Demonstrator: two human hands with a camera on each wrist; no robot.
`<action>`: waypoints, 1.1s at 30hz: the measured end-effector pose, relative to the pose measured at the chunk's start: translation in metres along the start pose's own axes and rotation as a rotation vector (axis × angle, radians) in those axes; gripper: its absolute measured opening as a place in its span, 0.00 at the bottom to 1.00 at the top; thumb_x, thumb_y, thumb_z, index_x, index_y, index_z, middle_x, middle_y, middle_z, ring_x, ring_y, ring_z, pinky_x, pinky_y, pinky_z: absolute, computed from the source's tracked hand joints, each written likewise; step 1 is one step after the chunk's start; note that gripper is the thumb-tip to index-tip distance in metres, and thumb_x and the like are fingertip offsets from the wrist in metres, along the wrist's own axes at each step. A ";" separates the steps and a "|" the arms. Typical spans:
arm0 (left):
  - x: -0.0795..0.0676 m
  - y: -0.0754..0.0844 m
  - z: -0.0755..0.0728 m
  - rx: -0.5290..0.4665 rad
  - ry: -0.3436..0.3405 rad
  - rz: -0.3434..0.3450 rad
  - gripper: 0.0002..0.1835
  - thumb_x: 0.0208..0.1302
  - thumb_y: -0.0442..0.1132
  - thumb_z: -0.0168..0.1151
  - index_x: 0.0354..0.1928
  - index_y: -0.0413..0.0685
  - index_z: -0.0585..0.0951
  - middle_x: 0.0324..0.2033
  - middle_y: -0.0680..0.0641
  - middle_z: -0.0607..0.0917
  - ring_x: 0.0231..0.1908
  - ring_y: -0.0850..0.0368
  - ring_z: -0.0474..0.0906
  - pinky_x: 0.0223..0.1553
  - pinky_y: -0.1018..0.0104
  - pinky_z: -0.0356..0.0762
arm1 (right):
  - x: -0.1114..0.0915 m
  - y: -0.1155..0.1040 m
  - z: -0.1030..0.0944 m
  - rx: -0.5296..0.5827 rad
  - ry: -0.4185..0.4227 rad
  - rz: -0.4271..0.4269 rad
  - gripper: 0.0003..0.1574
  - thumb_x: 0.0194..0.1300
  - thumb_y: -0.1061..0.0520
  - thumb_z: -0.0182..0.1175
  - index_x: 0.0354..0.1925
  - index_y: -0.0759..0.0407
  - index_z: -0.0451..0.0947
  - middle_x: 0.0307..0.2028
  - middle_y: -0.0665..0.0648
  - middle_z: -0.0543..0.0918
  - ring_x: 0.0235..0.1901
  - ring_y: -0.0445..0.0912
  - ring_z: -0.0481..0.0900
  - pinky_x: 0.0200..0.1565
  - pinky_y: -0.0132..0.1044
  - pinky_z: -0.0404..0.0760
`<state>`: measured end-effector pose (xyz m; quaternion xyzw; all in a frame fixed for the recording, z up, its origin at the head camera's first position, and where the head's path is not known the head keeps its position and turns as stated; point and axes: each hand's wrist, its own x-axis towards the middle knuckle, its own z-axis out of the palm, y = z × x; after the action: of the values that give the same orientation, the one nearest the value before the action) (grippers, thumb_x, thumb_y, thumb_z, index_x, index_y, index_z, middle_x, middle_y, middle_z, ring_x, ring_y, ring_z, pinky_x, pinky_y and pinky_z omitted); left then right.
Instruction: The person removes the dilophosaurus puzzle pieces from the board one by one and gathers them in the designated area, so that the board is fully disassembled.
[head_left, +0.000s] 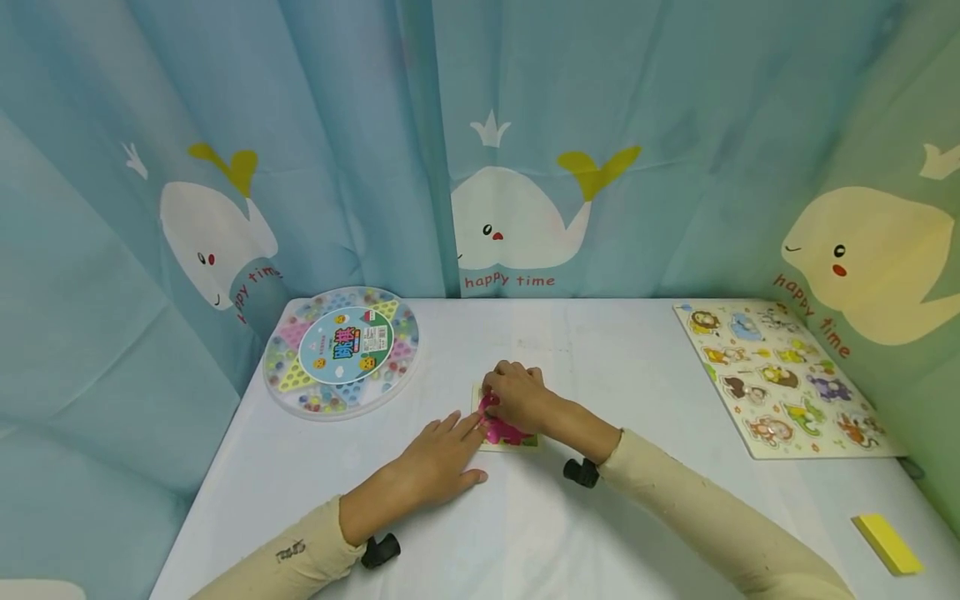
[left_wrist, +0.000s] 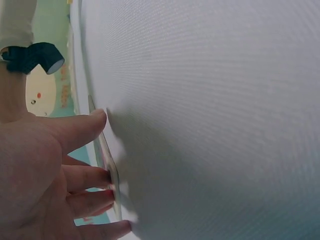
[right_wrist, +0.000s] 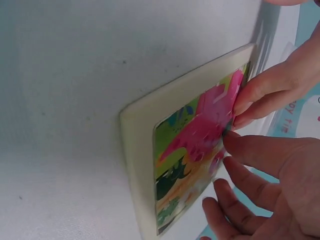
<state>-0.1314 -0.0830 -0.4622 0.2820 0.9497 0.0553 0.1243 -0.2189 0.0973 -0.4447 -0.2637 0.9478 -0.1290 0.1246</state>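
Observation:
A small jigsaw puzzle (right_wrist: 200, 127) with a pink dinosaur on a green and orange ground lies flat in a cream frame (right_wrist: 137, 127) on the white table. My left hand (head_left: 438, 460) reaches in from the left, its fingers extended and fingertips touching the puzzle's left part. Over the upper part bends my right hand (head_left: 521, 398), thumb and index finger close together, pinching a puzzle piece at the picture; the piece's outline is mostly hidden by the fingers. In the left wrist view, the left hand's (left_wrist: 55, 170) thumb stands apart from the fingers beside the frame's edge.
A round Chinese checkers box (head_left: 341, 354) with coloured marbles stands at the back left. An animal peg board (head_left: 787, 379) lies at the right. Nearer the front right is a yellow block (head_left: 888, 543). Whale-printed curtains (head_left: 517, 217) hang around the table.

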 end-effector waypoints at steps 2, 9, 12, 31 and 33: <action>0.000 0.000 0.000 -0.003 0.001 0.000 0.37 0.76 0.59 0.60 0.78 0.45 0.70 0.79 0.44 0.67 0.78 0.39 0.63 0.74 0.41 0.68 | -0.001 -0.001 0.000 0.012 -0.005 0.000 0.17 0.70 0.52 0.72 0.54 0.54 0.82 0.56 0.58 0.80 0.60 0.57 0.75 0.63 0.65 0.69; 0.000 0.001 -0.002 0.013 0.011 0.011 0.38 0.76 0.59 0.60 0.78 0.45 0.69 0.79 0.44 0.67 0.77 0.38 0.64 0.73 0.41 0.68 | -0.008 -0.005 0.003 -0.019 0.065 -0.027 0.27 0.68 0.55 0.73 0.63 0.55 0.80 0.56 0.58 0.86 0.62 0.58 0.79 0.66 0.66 0.67; 0.000 0.000 -0.003 0.027 0.015 0.020 0.38 0.76 0.59 0.60 0.78 0.44 0.69 0.79 0.44 0.67 0.77 0.38 0.65 0.73 0.41 0.69 | -0.011 -0.008 0.005 -0.081 0.103 -0.061 0.30 0.67 0.57 0.74 0.65 0.59 0.79 0.56 0.61 0.88 0.62 0.59 0.81 0.66 0.65 0.68; 0.000 0.001 -0.008 -0.021 -0.003 0.017 0.37 0.76 0.57 0.62 0.77 0.44 0.69 0.78 0.43 0.68 0.76 0.37 0.65 0.72 0.40 0.69 | -0.001 -0.011 0.004 -0.013 0.117 -0.010 0.32 0.63 0.60 0.75 0.64 0.63 0.80 0.53 0.60 0.88 0.63 0.60 0.79 0.65 0.68 0.66; 0.000 0.001 -0.008 -0.017 -0.003 0.012 0.37 0.76 0.57 0.62 0.77 0.44 0.69 0.78 0.43 0.68 0.76 0.37 0.65 0.73 0.40 0.69 | -0.001 -0.011 0.003 -0.010 0.116 -0.008 0.32 0.63 0.60 0.76 0.64 0.62 0.80 0.51 0.59 0.88 0.63 0.60 0.79 0.64 0.68 0.67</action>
<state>-0.1329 -0.0826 -0.4544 0.2869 0.9472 0.0637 0.1279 -0.2123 0.0882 -0.4446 -0.2604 0.9529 -0.1400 0.0677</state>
